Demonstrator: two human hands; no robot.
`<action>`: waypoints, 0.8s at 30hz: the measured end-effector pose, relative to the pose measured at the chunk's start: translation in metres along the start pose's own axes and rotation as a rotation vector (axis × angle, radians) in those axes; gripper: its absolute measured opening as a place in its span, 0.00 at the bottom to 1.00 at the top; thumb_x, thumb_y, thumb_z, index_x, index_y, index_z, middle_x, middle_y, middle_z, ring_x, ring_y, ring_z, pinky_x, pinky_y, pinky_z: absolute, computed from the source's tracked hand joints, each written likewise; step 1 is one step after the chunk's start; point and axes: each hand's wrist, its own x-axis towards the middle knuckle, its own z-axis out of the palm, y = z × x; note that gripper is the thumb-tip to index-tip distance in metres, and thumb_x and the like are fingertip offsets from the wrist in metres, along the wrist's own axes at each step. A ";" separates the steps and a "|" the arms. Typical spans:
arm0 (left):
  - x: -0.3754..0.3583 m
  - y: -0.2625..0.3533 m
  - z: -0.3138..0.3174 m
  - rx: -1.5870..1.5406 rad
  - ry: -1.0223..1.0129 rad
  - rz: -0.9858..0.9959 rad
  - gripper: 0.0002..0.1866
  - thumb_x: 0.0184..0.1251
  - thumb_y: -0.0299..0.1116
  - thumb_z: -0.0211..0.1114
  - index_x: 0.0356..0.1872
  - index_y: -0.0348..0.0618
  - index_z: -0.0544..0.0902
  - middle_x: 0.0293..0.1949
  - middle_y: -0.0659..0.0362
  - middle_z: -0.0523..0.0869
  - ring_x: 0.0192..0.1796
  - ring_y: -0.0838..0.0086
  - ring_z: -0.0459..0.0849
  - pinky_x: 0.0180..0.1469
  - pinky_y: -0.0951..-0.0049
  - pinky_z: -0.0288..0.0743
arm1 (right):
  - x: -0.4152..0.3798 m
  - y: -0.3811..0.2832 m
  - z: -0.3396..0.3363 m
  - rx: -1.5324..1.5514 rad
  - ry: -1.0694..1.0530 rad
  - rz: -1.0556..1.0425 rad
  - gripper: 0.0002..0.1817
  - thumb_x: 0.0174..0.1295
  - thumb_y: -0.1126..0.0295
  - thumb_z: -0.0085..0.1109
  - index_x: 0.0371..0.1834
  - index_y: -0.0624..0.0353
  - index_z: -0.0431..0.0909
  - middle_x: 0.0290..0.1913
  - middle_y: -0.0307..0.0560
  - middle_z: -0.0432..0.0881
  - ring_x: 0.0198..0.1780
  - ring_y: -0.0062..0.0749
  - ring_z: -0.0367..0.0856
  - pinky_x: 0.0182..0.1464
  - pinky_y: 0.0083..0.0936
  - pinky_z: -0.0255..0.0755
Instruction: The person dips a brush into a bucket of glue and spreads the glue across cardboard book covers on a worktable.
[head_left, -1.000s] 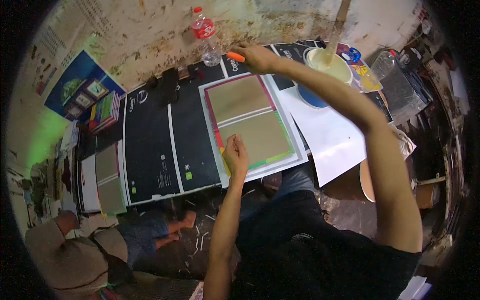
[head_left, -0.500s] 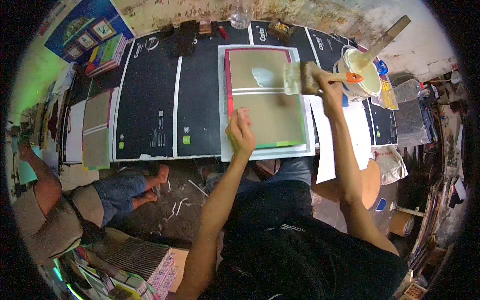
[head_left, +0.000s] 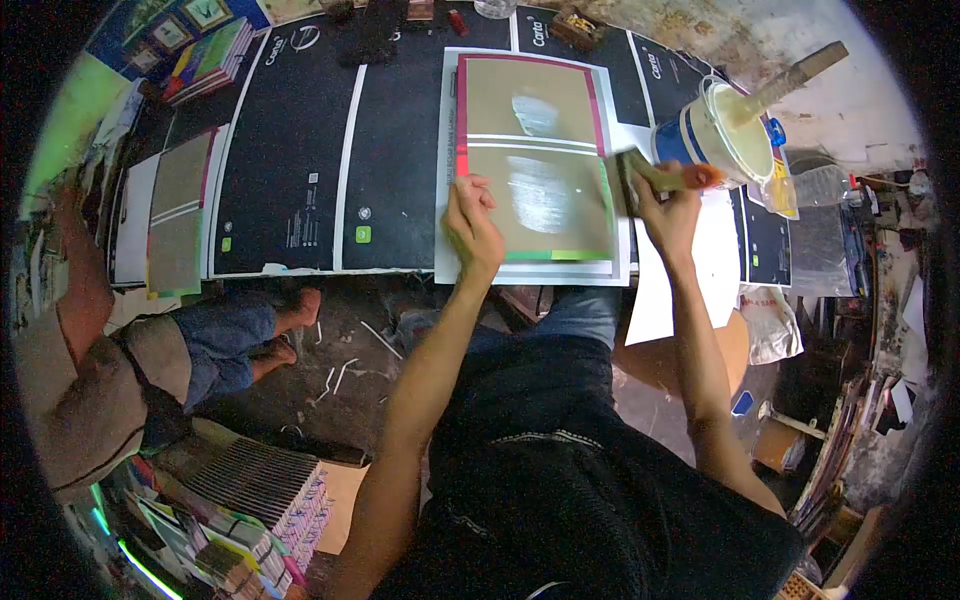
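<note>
With the right hand (head_left: 670, 205) gripping the wide orange-tipped brush (head_left: 629, 187) by the right edge of the near grey-brown rectangular board (head_left: 588, 205) and the left hand (head_left: 472, 228) curled at its left, hold unclear, even strokes should best spread the glossy white patch (head_left: 538, 195).

New since 0.5 s ago: a white smear (head_left: 540, 195) on the lower brown panel (head_left: 488, 235); that one was bare before. Upper panel (head_left: 490, 100) already had its white patch (head_left: 537, 116) then; both bare at 1.0 s. Right hand (head_left: 670, 208) goes from the far side at 1.0 s to the sheet's right edge; brush (head_left: 632, 182) is now further right than at 0.5 s. View shifts too: bottle (head_left: 496, 8), whole at 1.0 s, now shows only its base.
</note>
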 end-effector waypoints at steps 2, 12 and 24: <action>-0.001 0.003 0.000 -0.048 0.022 -0.042 0.27 0.79 0.49 0.38 0.34 0.38 0.79 0.20 0.64 0.73 0.22 0.83 0.65 0.26 0.80 0.57 | 0.016 -0.002 0.018 0.043 -0.055 -0.179 0.09 0.55 0.71 0.68 0.37 0.63 0.82 0.35 0.49 0.84 0.36 0.34 0.83 0.41 0.26 0.74; -0.001 -0.009 -0.002 0.003 0.038 -0.005 0.24 0.78 0.45 0.40 0.33 0.36 0.77 0.18 0.62 0.72 0.23 0.81 0.69 0.26 0.76 0.61 | 0.037 -0.016 -0.023 -0.409 -1.060 -0.819 0.15 0.51 0.69 0.59 0.44 0.43 0.82 0.48 0.40 0.81 0.54 0.36 0.76 0.58 0.43 0.63; 0.011 -0.002 0.005 0.125 -0.001 0.015 0.24 0.78 0.45 0.42 0.32 0.35 0.78 0.16 0.58 0.71 0.21 0.73 0.71 0.26 0.71 0.63 | 0.009 0.010 0.019 0.451 -0.038 0.146 0.10 0.57 0.68 0.65 0.32 0.62 0.76 0.31 0.39 0.80 0.33 0.21 0.76 0.37 0.20 0.71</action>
